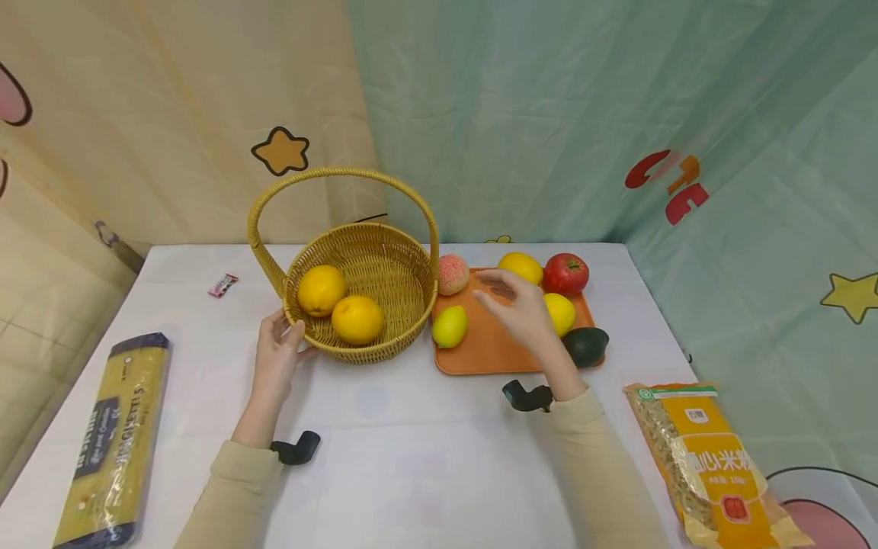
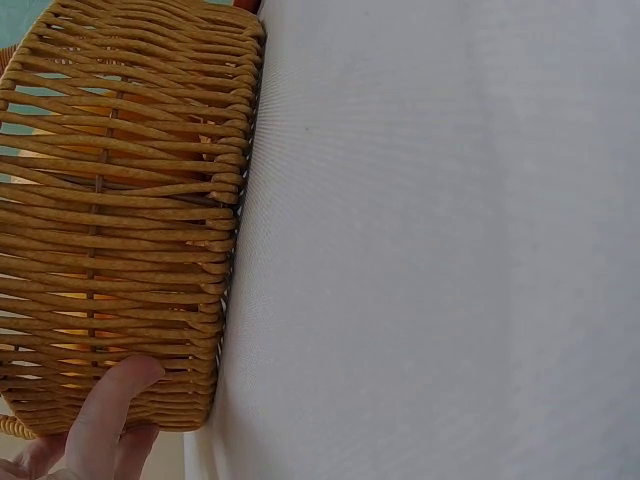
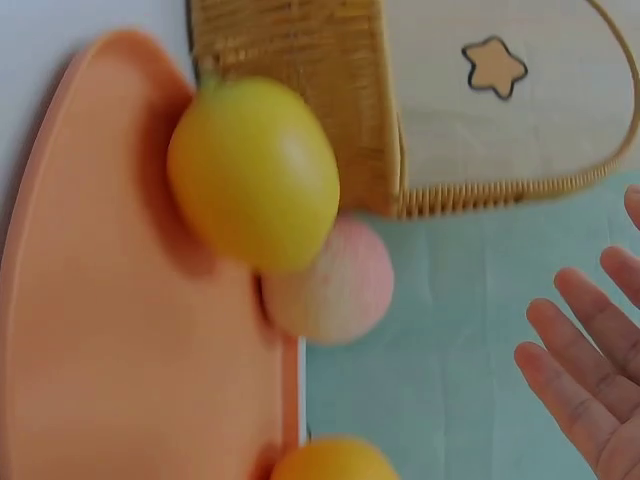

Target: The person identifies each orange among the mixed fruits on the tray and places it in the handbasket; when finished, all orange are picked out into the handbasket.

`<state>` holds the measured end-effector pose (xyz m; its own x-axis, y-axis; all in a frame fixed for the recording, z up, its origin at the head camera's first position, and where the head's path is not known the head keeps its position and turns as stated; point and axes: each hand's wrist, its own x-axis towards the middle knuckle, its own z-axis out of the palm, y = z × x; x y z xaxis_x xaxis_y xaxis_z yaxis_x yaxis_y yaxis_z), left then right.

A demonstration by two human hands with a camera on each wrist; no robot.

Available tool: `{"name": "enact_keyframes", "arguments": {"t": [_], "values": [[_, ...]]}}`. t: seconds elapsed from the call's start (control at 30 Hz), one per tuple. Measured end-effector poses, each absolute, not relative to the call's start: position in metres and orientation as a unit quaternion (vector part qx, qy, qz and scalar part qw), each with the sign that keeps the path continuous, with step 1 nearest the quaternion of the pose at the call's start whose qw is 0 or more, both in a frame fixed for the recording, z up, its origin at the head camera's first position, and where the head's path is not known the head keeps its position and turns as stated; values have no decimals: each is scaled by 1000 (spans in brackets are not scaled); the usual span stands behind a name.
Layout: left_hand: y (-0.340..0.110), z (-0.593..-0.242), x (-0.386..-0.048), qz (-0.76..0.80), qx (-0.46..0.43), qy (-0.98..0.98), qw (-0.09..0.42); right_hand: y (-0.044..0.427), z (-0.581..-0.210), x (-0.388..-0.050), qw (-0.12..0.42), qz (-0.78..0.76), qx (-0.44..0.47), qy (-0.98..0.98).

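Observation:
A wicker basket (image 1: 370,352) with a tall handle stands on the white table, holding two orange-yellow fruits (image 1: 358,320). At its left side my left hand (image 1: 276,354) holds the wall; the left wrist view shows the thumb on the weave and other fingers round the side. My right hand (image 1: 517,309) hovers over the orange tray (image 1: 480,358), fingers spread and holding nothing. On or along the tray are a yellow-green lemon (image 1: 450,327), a pink peach (image 1: 453,274), yellow fruits (image 1: 520,267), a red apple (image 1: 565,274) and a dark green avocado (image 1: 585,347).
A spaghetti pack (image 1: 116,442) lies at the table's left. A yellow food bag (image 1: 716,465) lies at the right front. Behind the basket's left side is a small wrapped candy (image 1: 222,285). A printed curtain (image 1: 480,114) hangs along the back edge.

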<state>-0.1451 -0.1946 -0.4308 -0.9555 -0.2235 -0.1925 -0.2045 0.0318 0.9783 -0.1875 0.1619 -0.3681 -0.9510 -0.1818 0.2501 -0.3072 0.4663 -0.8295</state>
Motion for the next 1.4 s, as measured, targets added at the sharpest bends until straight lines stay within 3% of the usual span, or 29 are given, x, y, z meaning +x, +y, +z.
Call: {"name": "enact_keyframes", "arguments": {"t": [0.4, 0.57, 0.93, 1.2, 1.4], "values": [[-194, -431, -145, -680, 147, -718, 8, 240, -378, -182, 81, 444, 39, -892], [-194, -431, -145, -681, 147, -718, 7, 256, -382, -184, 54, 424, 17, -904], [-194, -431, -145, -672, 150, -726, 9, 269, -398, -196, -46, 311, 25, -949], [-195, -431, -145, -675, 150, -722, 8, 269, -405, -198, -76, 275, 28, -958], [-194, -431, -145, -676, 151, -721, 10, 269, -409, -200, -62, 268, 40, -960]]}}
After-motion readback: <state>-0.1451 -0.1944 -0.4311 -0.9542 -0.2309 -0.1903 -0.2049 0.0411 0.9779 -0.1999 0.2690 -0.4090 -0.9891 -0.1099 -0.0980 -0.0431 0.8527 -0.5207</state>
